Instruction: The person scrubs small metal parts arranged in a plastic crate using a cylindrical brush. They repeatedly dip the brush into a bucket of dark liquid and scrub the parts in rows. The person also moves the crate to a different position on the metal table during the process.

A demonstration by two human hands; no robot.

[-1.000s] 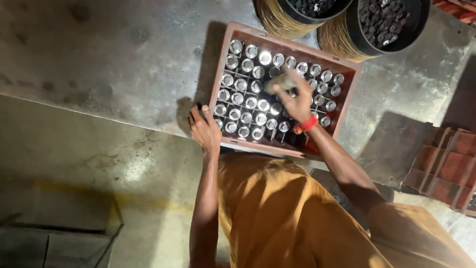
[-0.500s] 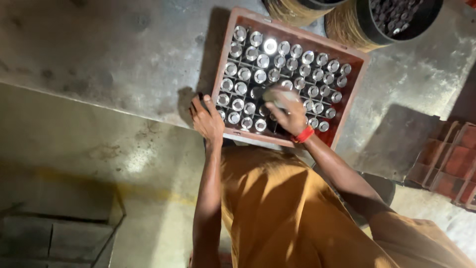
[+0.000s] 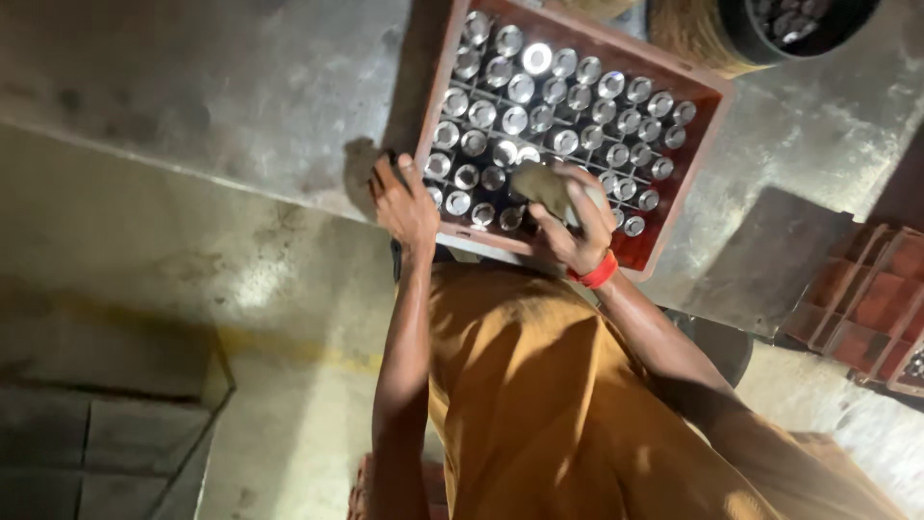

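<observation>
Head view, left hand: left hand [image 3: 404,200] reaches from 6 o'clock, arm straight, fingers spread and draped over the near-left corner of the crate [image 3: 695,144], gripping its rim.
Head view, right hand: right hand [image 3: 576,223], red band [image 3: 599,273] on the wrist, fingers curled shut round a crumpled grey-brown cloth [image 3: 541,185], pressed on the bottle tops at the crate's near edge.
Crate: reddish-brown, gridded, on the concrete floor [image 3: 221,87] at 12 o'clock, tilted in frame.
Bottles: bottles [image 3: 563,101] upright in the cells, shiny round caps, rows nearly full.
Around: dark round basket [image 3: 712,43] at 1 o'clock, another red crate [image 3: 866,308] at 3 o'clock.
</observation>
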